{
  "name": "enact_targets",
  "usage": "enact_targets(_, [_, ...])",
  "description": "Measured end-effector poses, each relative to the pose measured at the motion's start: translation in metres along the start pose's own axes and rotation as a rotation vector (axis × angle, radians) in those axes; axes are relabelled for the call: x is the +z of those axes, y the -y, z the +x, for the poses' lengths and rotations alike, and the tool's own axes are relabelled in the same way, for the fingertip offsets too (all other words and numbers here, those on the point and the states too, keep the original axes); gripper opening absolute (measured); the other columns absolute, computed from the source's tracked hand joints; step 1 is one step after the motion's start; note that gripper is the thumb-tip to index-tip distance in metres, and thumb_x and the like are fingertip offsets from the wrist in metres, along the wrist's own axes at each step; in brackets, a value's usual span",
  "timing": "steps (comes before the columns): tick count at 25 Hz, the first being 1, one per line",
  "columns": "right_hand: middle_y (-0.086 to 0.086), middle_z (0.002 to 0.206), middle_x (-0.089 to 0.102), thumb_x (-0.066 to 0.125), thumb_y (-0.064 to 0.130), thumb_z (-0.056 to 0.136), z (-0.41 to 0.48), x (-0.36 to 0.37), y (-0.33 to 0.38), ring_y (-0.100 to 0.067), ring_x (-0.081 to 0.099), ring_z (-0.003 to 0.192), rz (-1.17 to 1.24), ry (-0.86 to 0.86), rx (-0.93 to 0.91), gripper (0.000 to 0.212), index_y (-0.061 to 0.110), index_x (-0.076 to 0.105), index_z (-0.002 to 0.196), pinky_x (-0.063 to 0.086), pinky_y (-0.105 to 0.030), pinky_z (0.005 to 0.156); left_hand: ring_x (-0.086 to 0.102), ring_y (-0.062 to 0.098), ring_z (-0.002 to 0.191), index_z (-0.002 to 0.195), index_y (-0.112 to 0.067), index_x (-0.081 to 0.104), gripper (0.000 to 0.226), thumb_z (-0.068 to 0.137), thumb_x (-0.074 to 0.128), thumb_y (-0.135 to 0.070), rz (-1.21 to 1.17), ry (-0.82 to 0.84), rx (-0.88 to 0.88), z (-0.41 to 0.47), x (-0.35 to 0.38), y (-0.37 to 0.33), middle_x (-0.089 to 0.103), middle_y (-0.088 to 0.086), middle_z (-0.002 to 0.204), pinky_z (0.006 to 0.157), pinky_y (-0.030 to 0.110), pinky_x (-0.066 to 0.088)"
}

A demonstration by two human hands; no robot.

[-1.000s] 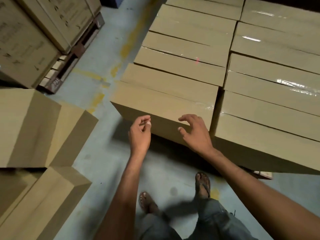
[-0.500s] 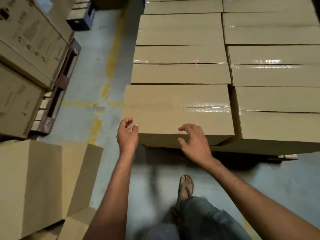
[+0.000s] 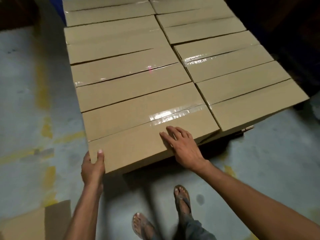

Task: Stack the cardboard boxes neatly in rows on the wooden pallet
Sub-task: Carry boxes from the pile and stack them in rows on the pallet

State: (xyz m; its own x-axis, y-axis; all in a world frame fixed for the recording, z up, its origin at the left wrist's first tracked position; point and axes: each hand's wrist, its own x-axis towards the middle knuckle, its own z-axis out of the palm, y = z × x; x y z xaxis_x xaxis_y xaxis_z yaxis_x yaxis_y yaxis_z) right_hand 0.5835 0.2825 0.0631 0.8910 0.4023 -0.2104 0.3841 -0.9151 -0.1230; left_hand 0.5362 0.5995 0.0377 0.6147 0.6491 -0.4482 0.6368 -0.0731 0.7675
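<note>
Several taped cardboard boxes lie in two rows on a pallet, of which only a small corner (image 3: 248,128) shows at the right. The nearest box of the left row (image 3: 138,135) juts toward me past the row beside it. My left hand (image 3: 92,166) grips that box's near left corner, thumb on top and fingers round the side. My right hand (image 3: 181,144) lies flat on the box's top near its front right edge, fingers straight and spread. The right row of boxes (image 3: 242,94) sits close against the left row.
A loose cardboard box (image 3: 34,222) stands on the grey concrete floor at the lower left. Yellow floor markings (image 3: 46,129) run left of the stack. My sandalled feet (image 3: 181,200) stand just before the stack. Beyond the boxes on the right it is dark.
I have stepped closer and turned right. My left hand went from hovering beside the box to gripping its corner. My right hand came down flat onto the box top.
</note>
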Motion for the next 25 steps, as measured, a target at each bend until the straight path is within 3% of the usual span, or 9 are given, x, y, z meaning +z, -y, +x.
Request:
enact_targets(7, [-0.006, 0.166, 0.022, 0.081, 0.015, 0.077, -0.002, 0.001, -0.001, -0.03, 0.025, 0.15, 0.079, -0.053, 0.039, 0.1, 0.027, 0.025, 0.159, 0.031, -0.047, 0.121, 0.063, 0.031, 0.119, 0.138, -0.027, 0.06, 0.044, 0.098, 0.065, -0.044, -0.064, 0.05, -0.03, 0.008, -0.003, 0.005, 0.067, 0.003, 0.131, 0.103, 0.055, 0.051])
enact_targets(9, [-0.006, 0.165, 0.023, 0.081, 0.014, 0.076, -0.004, -0.002, -0.007, -0.03, 0.024, 0.151, 0.123, -0.061, 0.061, 0.099, 0.026, 0.027, 0.158, 0.033, -0.047, 0.121, 0.061, 0.032, 0.122, 0.14, -0.026, 0.059, 0.044, 0.099, 0.065, -0.042, -0.048, 0.053, -0.03, 0.006, -0.004, 0.001, 0.065, 0.005, 0.134, 0.104, 0.052, 0.05])
enact_targets(12, [-0.006, 0.163, 0.027, 0.078, 0.006, 0.071, -0.015, -0.016, -0.032, -0.028, 0.025, 0.149, 0.205, -0.104, 0.185, 0.095, 0.023, 0.034, 0.153, 0.035, -0.047, 0.118, 0.04, 0.037, 0.144, 0.155, -0.018, 0.039, 0.063, 0.1, 0.063, -0.037, 0.266, -0.028, 0.133, -0.012, 0.008, -0.017, 0.042, 0.011, 0.158, 0.115, 0.05, 0.036])
enact_targets(14, [-0.008, 0.157, 0.038, 0.071, 0.007, 0.08, -0.024, -0.025, -0.061, -0.028, 0.034, 0.142, 0.24, -0.22, 0.305, 0.074, 0.018, 0.044, 0.148, 0.04, -0.047, 0.112, 0.019, 0.033, 0.154, 0.159, -0.02, 0.03, 0.072, 0.099, 0.062, -0.042, 0.481, -0.052, 0.352, -0.036, 0.034, -0.035, 0.024, 0.006, 0.168, 0.123, 0.055, 0.02])
enact_targets(16, [-0.006, 0.142, 0.051, 0.064, 0.017, 0.092, -0.036, -0.029, -0.091, -0.022, 0.044, 0.128, 0.292, -0.344, 0.432, 0.045, 0.018, 0.055, 0.136, 0.045, -0.037, 0.101, 0.009, 0.027, 0.157, 0.159, -0.025, 0.03, 0.07, 0.1, 0.055, -0.051, 0.613, 0.034, 0.53, -0.062, 0.076, -0.052, 0.019, 0.001, 0.17, 0.125, 0.056, 0.01])
enact_targets(18, [0.002, 0.116, 0.058, 0.066, 0.02, 0.093, -0.05, -0.032, -0.113, -0.012, 0.052, 0.107, 0.514, -0.413, 0.654, 0.023, 0.019, 0.062, 0.116, 0.043, -0.027, 0.087, 0.005, 0.024, 0.158, 0.16, -0.03, 0.027, 0.071, 0.1, 0.046, -0.061, 0.701, 0.22, 0.648, -0.089, 0.125, -0.065, 0.015, -0.001, 0.171, 0.126, 0.054, 0.006])
enact_targets(20, [0.003, 0.095, 0.062, 0.064, 0.024, 0.096, -0.057, -0.024, -0.139, -0.013, 0.057, 0.084, 0.821, -0.493, 0.96, 0.009, 0.016, 0.062, 0.098, 0.046, -0.029, 0.078, 0.003, 0.023, 0.158, 0.162, -0.033, 0.022, 0.074, 0.099, 0.041, -0.067, 0.768, 0.432, 0.765, -0.112, 0.175, -0.073, 0.011, -0.001, 0.171, 0.127, 0.054, 0.003])
enact_targets(22, [-0.002, 0.094, 0.066, 0.06, 0.045, 0.099, -0.057, -0.008, -0.168, -0.017, 0.06, 0.079, 1.192, -0.454, 1.216, 0.032, 0.013, 0.066, 0.101, 0.053, -0.035, 0.074, -0.002, 0.025, 0.158, 0.162, -0.035, 0.02, 0.076, 0.097, 0.04, -0.071, 0.877, 0.551, 0.897, -0.131, 0.221, -0.078, 0.009, 0.0, 0.172, 0.126, 0.055, 0.001])
enact_targets(25, [-0.007, 0.117, 0.067, 0.061, 0.061, 0.094, -0.043, 0.008, -0.194, -0.019, 0.066, 0.09, 1.566, -0.309, 1.28, 0.064, 0.012, 0.059, 0.134, 0.06, -0.042, 0.089, -0.006, 0.03, 0.158, 0.162, -0.038, 0.017, 0.078, 0.096, 0.043, -0.07, 1.023, 0.557, 0.992, -0.146, 0.264, -0.085, 0.004, -0.001, 0.172, 0.125, 0.059, 0.0])
